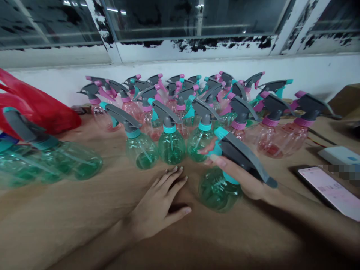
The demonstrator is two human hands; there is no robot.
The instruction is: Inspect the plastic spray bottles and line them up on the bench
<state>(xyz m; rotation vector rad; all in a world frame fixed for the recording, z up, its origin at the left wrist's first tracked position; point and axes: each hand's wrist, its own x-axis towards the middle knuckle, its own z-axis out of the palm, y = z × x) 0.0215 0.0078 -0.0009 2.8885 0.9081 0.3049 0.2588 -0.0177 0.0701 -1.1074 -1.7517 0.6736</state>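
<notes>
Right hand (239, 180) closed around the teal collar and grey trigger head of a green plastic spray bottle (220, 190), held tilted at mid-surface (84, 195), before rows of pink and green spray bottles (171, 146). Left hand (157, 204) lay spread flat, just beside it.

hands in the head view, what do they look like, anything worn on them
The left hand and right hand are bare, with nothing worn on them that shows. The nails look unpainted. The left forearm and right forearm show no sleeve within the frame.
</notes>
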